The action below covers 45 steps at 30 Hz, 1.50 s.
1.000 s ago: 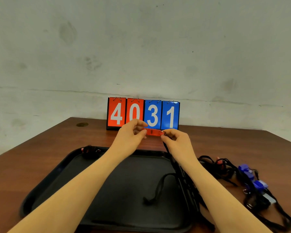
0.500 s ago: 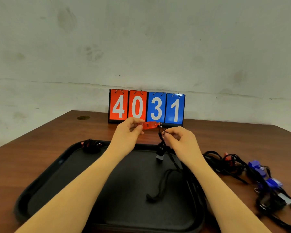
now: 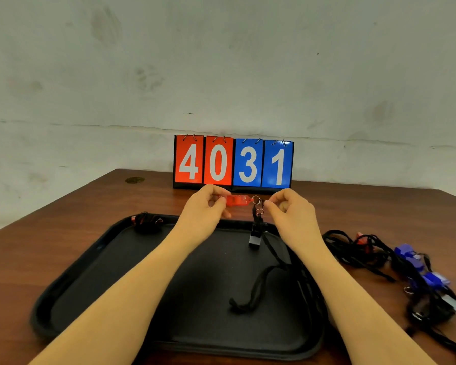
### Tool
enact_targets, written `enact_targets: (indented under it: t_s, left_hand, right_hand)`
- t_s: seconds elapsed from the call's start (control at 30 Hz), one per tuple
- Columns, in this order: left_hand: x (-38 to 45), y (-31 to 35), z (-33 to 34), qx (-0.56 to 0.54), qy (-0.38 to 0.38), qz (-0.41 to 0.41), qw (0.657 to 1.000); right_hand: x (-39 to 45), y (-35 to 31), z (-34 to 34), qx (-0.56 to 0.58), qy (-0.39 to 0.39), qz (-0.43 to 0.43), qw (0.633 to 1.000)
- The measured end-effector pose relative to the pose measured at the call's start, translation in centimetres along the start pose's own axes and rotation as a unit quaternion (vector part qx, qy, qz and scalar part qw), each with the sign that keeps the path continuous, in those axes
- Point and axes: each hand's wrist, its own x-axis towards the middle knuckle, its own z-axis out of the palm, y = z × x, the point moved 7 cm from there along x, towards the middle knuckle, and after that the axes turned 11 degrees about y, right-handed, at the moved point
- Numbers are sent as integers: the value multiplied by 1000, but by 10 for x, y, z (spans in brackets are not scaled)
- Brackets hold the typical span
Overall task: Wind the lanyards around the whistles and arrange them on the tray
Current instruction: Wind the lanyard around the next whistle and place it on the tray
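Brown worktop (image 3: 63, 248). Left hand (image 3: 204, 209) pinches red whistle (image 3: 236, 200) level; right hand (image 3: 291, 210) pinches lanyard (image 3: 256, 291) near ring, grip narrow, likely readying winding above tray (image 3: 63, 283).

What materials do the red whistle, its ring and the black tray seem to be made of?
Red whistle: likely plastic, glossy and slightly see-through, since light passes through its body.
Ring: probably metal, thin, silvery and shiny.
Tray: possibly plastic with a matte, finely textured floor and a smoother raised rim; the look leaves this open.
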Motion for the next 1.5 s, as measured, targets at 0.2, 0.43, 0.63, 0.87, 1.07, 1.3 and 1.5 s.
enact_targets:
  t_s: [0.2,0.43,0.63,0.87,1.07,1.3,1.5]
  left_hand:
    - [-9,3,12,53,-83,29,995]
    - [-16,5,18,121,-83,65,987]
    - [-17,3,23,148,-92,79,981]
    - [-12,13,7,88,-20,97,991]
    - [-9,13,5,50,-42,89,994]
    - [-7,8,5,75,-42,75,993]
    - [-5,8,-3,80,-15,75,994]
  right_hand:
    - [-3,-3,8,63,-36,9,997]
    - [-8,-10,12,104,-46,8,993]
    - [-10,-14,13,114,-49,11,992]
    - [-9,-15,8,52,-28,-35,998]
    - [-7,-15,3,77,6,-40,996]
    - [-5,-16,-2,113,39,-49,992]
    - [-4,-15,-4,124,44,-41,990]
